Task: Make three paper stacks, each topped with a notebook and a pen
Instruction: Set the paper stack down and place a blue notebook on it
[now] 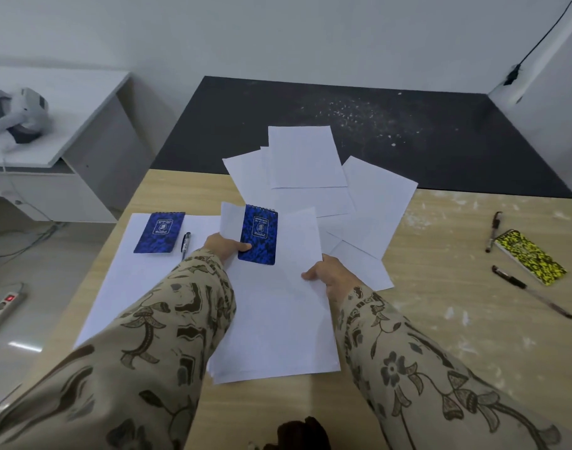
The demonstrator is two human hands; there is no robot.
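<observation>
Headset (16,116), pwr strip (3,305)

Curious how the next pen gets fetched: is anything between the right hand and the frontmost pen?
Nothing blocks it: only a flat loose sheet and bare table lie between the right hand and the frontmost pen.

Plain office: wooden desk (440,336), white side desk (83,102), power strip (5,306).
</observation>
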